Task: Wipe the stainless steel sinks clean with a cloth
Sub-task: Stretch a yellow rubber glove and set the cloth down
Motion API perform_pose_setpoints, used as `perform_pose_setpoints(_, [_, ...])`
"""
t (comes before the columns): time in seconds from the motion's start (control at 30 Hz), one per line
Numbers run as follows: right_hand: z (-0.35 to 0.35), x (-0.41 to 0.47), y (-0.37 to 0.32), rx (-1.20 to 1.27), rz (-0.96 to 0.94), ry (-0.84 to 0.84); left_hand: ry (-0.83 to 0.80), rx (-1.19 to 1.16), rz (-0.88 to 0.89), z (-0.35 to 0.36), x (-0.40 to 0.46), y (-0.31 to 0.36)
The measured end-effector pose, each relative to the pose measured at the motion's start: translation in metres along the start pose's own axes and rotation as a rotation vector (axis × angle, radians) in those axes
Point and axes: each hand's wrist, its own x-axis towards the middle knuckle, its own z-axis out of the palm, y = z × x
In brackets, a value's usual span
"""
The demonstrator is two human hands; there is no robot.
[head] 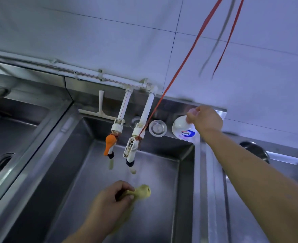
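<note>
The middle stainless steel sink (85,172) lies below me. My left hand (107,204) grips a bunched yellow cloth (141,192) low over its basin, under the white tap (131,151). A thin stream of water seems to fall from that tap. My right hand (205,119) reaches to the back ledge and rests on top of a white soap bottle (183,128) with a blue and red label; its fingers curl over the top.
An orange-handled tap (110,146) hangs left of the white one. A white squeegee (100,109) and a metal drain strainer (157,128) lie on the back ledge. Another sink (9,137) is at left. Red cords (179,67) hang from above.
</note>
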Motion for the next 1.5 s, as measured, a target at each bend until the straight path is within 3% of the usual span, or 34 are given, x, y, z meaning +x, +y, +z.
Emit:
perform_pose_setpoints(0.1, [0.000,0.000,0.006,0.036,-0.035,-0.027,-0.019,-0.004,0.014,0.006,0.004,0.007])
perform_pose_setpoints(0.23, [0.001,-0.037,0.030,0.244,-0.117,0.213,-0.070,0.012,0.135,0.017,0.006,0.019])
perform_pose_setpoints(0.27, [0.004,-0.054,0.037,0.321,-0.131,0.207,-0.095,0.000,0.177,0.021,0.007,0.022])
perform_pose_setpoints(0.3, [0.009,-0.073,0.044,0.408,-0.144,0.107,-0.119,-0.005,0.214,0.025,0.008,0.025])
perform_pose_setpoints(0.4, [0.023,-0.134,0.067,0.748,-0.084,-0.415,-0.188,-0.009,0.287,0.043,0.011,0.035])
perform_pose_setpoints(0.47, [0.027,-0.162,0.088,0.825,-0.010,-0.634,-0.196,-0.030,0.320,0.056,0.016,0.042])
perform_pose_setpoints(0.6, [0.029,-0.192,0.131,1.105,0.273,-0.776,-0.124,-0.098,0.329,0.086,0.028,0.053])
perform_pose_setpoints(0.7, [0.030,-0.201,0.152,1.263,0.264,-0.753,-0.061,-0.147,0.240,0.114,0.038,0.056])
perform_pose_setpoints(0.8, [0.032,-0.201,0.166,1.182,0.282,-0.583,-0.048,-0.133,0.200,0.144,0.045,0.054])
perform_pose_setpoints(0.93, [0.035,-0.183,0.176,0.896,0.364,-0.249,-0.020,-0.066,0.120,0.183,0.059,0.050])
perform_pose_setpoints(1.1, [0.048,-0.153,0.190,0.451,0.279,-0.135,-0.252,-0.234,-0.191,0.220,0.076,0.046])
perform_pose_setpoints(1.17, [0.054,-0.145,0.194,0.419,0.259,-0.112,-0.286,-0.153,-0.150,0.228,0.080,0.041])
perform_pose_setpoints(1.33, [0.067,-0.134,0.195,0.363,0.282,-0.038,-0.195,-0.005,0.042,0.233,0.095,0.038])
perform_pose_setpoints(1.5, [0.075,-0.140,0.202,0.222,0.296,-0.026,-0.242,0.172,0.102,0.227,0.099,0.031])
